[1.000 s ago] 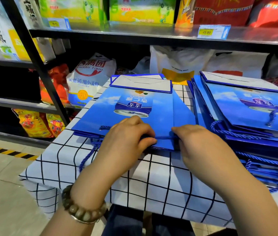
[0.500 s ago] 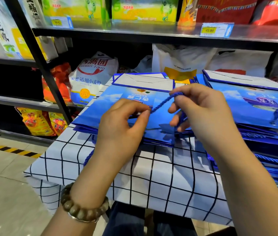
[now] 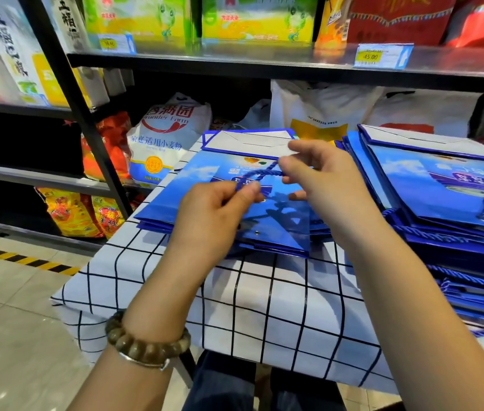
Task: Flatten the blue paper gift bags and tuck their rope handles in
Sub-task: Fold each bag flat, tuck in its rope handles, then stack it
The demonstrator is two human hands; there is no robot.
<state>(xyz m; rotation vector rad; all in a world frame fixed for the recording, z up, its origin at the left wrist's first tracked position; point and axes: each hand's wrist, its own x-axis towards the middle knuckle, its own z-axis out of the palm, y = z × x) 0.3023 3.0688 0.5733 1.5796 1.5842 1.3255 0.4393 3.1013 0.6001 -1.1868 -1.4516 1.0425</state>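
Nearest us, our left hand (image 3: 214,221) and right hand (image 3: 323,191) each pinch an end of the blue rope handle (image 3: 261,173), held up over the flat gift bag (image 3: 279,226) topping the pile (image 3: 153,225) on the checked table (image 3: 264,307). A second pile (image 3: 442,197) runs off the right edge. Behind, a flour sack (image 3: 169,134) on the shelf (image 3: 27,173); bag insides hidden.
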